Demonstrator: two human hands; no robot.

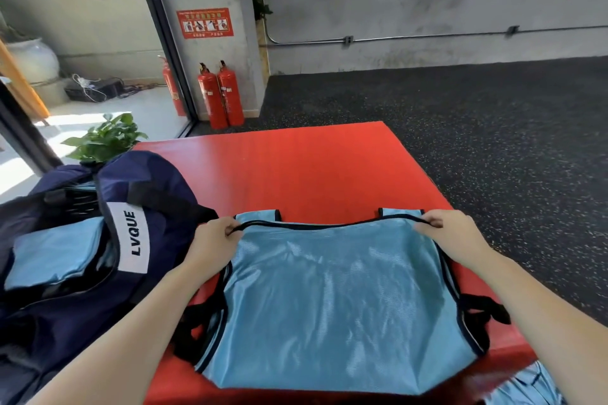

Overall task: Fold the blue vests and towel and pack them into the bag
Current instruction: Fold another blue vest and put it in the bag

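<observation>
Spread flat on red desk [296,168]: light-blue mesh vest with black trim [335,299], right of open navy fabric bag [158,194] already holding folded blue cloth [56,253]. Left hand [214,237] and right hand [444,227] pinching far corners. Folding step; next, probably drawing that edge toward near hem.

Both arms reach forward, left hand [215,235] and right hand [445,227] fingers curled, pinching.

Below my right hand [442,231], more blue fabric [529,385] runs off the bottom edge. Left of my left hand [215,235], the bag [65,322] is cropped, its interior mostly hidden.
</observation>
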